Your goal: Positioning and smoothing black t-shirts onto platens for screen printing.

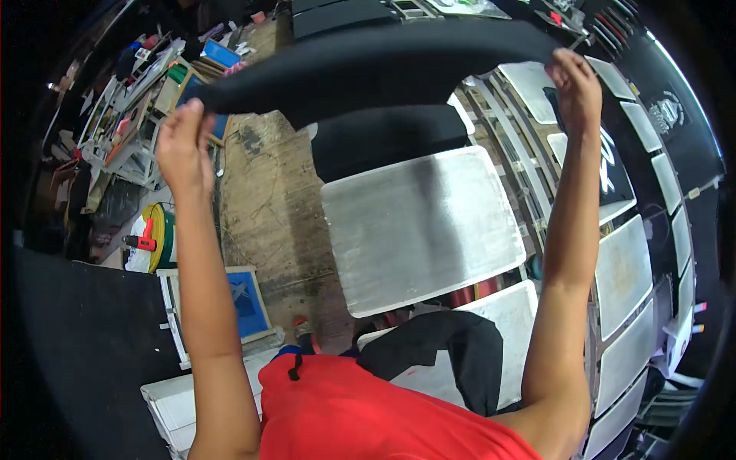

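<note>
I hold a black garment (376,65) stretched out in the air between both hands, well above a bare grey printing platen (422,230). My left hand (184,142) grips its left end, my right hand (576,84) pinches its right end. Both arms are raised and spread wide. Another black garment (379,138) covers the platen just beyond the bare one. A further black cloth (452,349) lies over the white platen (514,307) close to my red shirt.
More white platens (625,268) ring the right side, some with black printed shirts (613,176). A worn wooden floor (261,199) lies below. A blue framed screen (245,299) leans at the left, beside a red tool (142,239) and cluttered shelves (130,107).
</note>
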